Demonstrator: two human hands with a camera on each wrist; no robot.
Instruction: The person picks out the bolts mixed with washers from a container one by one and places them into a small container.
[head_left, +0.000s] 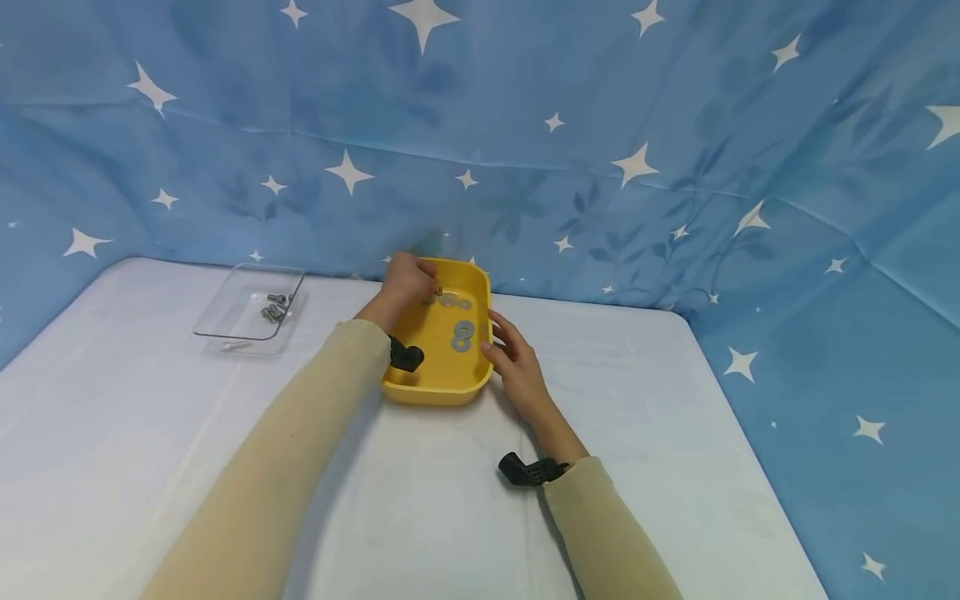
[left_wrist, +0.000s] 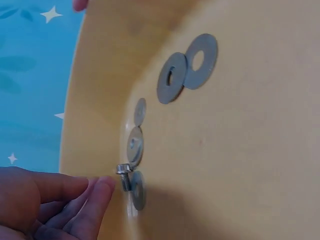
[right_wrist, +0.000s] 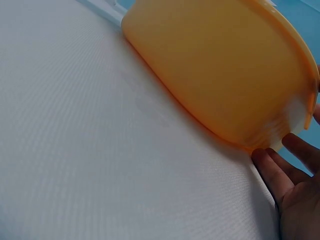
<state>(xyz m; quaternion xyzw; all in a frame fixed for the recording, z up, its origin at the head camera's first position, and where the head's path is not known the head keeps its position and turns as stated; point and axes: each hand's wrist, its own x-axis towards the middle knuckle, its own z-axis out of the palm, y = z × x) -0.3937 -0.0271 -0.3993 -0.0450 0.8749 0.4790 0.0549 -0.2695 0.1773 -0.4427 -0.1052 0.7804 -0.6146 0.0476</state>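
Observation:
A yellow tray (head_left: 431, 392) holds several flat grey washers (head_left: 464, 329). My left hand (head_left: 405, 283) reaches over its far left side. In the left wrist view, thumb and fingers are close together just beside a small silver screw (left_wrist: 123, 175), which stands head up by the washers. No firm pinch on it shows. My right hand (head_left: 519, 367) holds the tray's right side, thumb at the rim. In the right wrist view, the fingers (right_wrist: 272, 172) touch the outside wall low down, near the table.
To the left stands a clear plastic container (head_left: 225, 321) with several screws (head_left: 275, 308) in it. A small white piece (head_left: 236, 345) shows at its front. A blue starred curtain (head_left: 525, 208) hangs along the white table's (head_left: 420, 500) far edge.

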